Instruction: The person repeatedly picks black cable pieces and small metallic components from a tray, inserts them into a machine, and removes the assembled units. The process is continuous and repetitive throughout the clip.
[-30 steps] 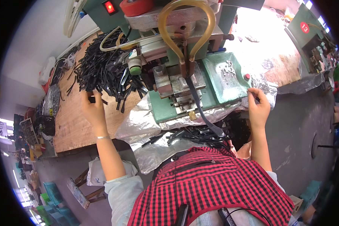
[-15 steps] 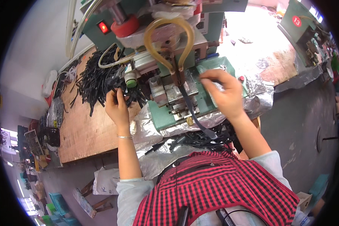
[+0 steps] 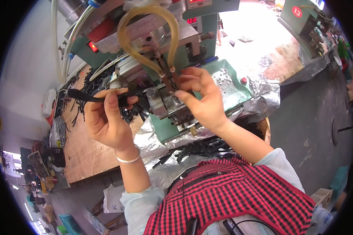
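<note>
My left hand [image 3: 110,117] is closed, its thumb and fingers pinching a flat black strap [image 3: 81,96] that lies roughly level, left of the machine. The strap's widened end sticks out to the left, and its other end points toward the metal fixture [image 3: 156,102]. My right hand [image 3: 204,100] reaches in from the right with fingers bent and thumb close to the fixture, beside the brown metal prongs [image 3: 169,80]. Whatever its fingertips grip is hidden. A yellowish hose loop [image 3: 175,37] runs into the tops of the prongs.
A heap of black straps [image 3: 131,114] lies left of the machine, and more straps [image 3: 200,149] lie on foil by my lap. A green tray [image 3: 235,92] holding pale scraps sits at the right, near a red button [image 3: 244,80]. Another green machine [image 3: 302,23] stands far right.
My left hand has lifted a strap from the heap and brought it nearer. My right hand has moved left to the fixture. The strap that hung from the prongs no longer shows there.
</note>
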Demonstrator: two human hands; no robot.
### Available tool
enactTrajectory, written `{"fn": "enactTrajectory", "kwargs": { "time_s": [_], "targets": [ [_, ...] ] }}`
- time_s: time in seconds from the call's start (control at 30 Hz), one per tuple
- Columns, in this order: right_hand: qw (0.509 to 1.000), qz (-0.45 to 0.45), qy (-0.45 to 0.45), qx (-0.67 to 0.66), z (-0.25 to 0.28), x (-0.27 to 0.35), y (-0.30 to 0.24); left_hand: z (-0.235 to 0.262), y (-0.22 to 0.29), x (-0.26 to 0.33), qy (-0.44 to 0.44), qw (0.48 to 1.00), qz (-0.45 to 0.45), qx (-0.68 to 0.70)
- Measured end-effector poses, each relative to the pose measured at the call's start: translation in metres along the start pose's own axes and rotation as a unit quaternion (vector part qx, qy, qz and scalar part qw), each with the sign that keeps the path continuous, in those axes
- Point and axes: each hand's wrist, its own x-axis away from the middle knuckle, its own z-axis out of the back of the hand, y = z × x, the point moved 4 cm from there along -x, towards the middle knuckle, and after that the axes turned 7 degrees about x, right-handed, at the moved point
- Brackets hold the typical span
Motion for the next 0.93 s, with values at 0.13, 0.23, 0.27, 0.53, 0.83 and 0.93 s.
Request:
{"fn": "enactTrajectory", "kwargs": {
  "time_s": [0.13,0.23,0.27,0.53,0.83,0.93],
  "targets": [
    [1.0,-0.005,0.029,-0.007,-0.003,-0.003,0.001,-0.005,-0.001,-0.003,-0.003,1.0,0.001,-0.022],
    [0.993,-0.085,0.008,-0.076,0.003,0.009,-0.015,-0.013,0.007,0.007,-0.011,0.999,0.025,-0.033],
    [0.999,-0.012,-0.007,-0.037,0.004,0.012,-0.025,-0.016,0.009,0.019,-0.038,0.997,0.018,-0.057],
    [0.909,0.061,-0.048,0.409,0.088,-0.01,0.114,-0.06,-0.004,0.085,-0.302,0.893,-0.253,-0.218],
    [0.936,-0.028,0.1,0.336,0.148,-0.003,0.104,-0.061,-0.013,0.097,-0.273,0.897,-0.275,-0.212],
    [0.872,-0.052,-0.035,0.485,0.131,0.009,0.089,-0.058,-0.014,0.096,-0.279,0.895,-0.271,-0.218]
  ]
}}
